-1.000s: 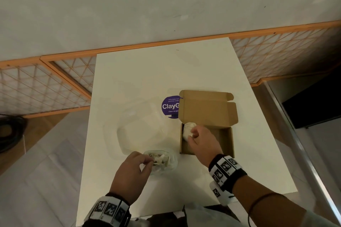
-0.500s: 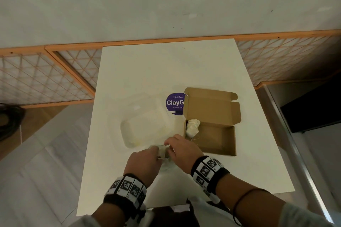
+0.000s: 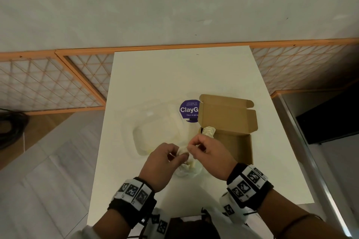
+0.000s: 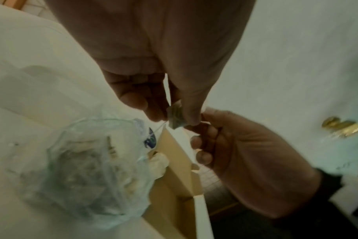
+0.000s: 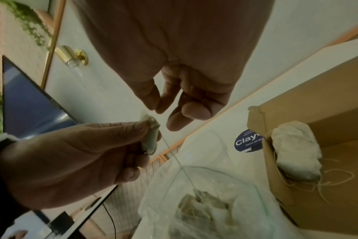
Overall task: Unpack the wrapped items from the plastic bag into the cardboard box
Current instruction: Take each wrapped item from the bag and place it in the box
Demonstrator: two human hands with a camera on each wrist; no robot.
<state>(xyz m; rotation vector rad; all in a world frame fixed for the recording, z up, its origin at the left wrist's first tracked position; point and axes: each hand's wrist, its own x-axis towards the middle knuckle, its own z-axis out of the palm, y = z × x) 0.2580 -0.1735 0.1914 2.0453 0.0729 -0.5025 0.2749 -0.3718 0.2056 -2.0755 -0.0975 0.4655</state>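
Both hands meet above the clear plastic bag [image 3: 187, 170] near the table's front. My left hand [image 3: 180, 154] pinches a small wrapped item [image 3: 183, 151] between thumb and fingers. My right hand [image 3: 191, 147] pinches the same item [image 4: 176, 116] from the other side. In the right wrist view a thin thread runs from this item [image 5: 151, 137] down into the bag [image 5: 204, 202], which holds several more wrapped items. The open cardboard box [image 3: 233, 141] lies just right of the hands. One white wrapped item [image 3: 208, 131] sits in the box's far left corner with loose thread around it.
A clear plastic container [image 3: 155, 134] lies on the white table [image 3: 174, 75] left of the box. A purple round label [image 3: 189, 109] shows behind the box lid. Orange lattice panels flank the table, and a dark screen stands at the right.
My right hand let go of the wrapped item in the box and came back left to the bag. Both hands now hold a small item lifted above the bag.
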